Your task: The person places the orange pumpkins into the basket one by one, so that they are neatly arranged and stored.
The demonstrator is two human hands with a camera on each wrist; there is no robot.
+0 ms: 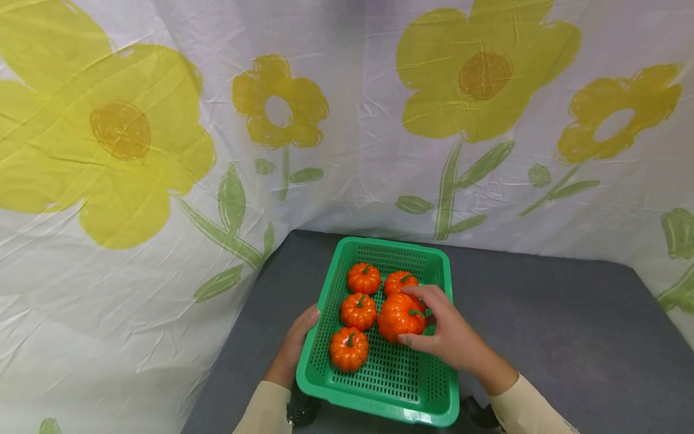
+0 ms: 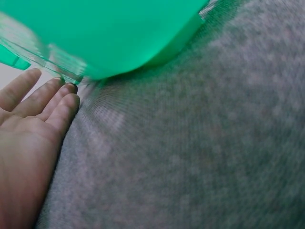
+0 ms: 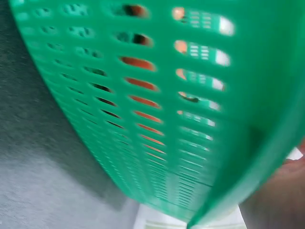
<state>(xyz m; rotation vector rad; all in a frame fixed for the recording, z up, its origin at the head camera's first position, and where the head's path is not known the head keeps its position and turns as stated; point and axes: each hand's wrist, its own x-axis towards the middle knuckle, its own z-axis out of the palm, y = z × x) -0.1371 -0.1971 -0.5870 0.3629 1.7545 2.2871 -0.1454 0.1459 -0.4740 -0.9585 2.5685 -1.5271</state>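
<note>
A green plastic basket [image 1: 379, 413] with slotted walls holds several small orange toy pumpkins with green stems. Three pumpkins line its left side: a far one [image 1: 364, 278], a middle one [image 1: 358, 311] and a near one [image 1: 349, 349]. Another pumpkin [image 1: 400, 281] sits at the back right, partly covered by my right hand [image 1: 452, 331]. That hand holds a pumpkin [image 1: 400, 317] between thumb and fingers, its stem tilted to the right. My left hand [image 1: 300, 340] is at the basket's left outer wall; in the left wrist view its fingers [image 2: 66, 107] reach fairly straight to the green side.
The basket stands on a dark grey table [image 1: 542, 337]. Behind and to the left hangs a white cloth [image 1: 352, 181] printed with yellow flowers. In the right wrist view the basket's slotted wall [image 3: 157, 119] fills most of the picture.
</note>
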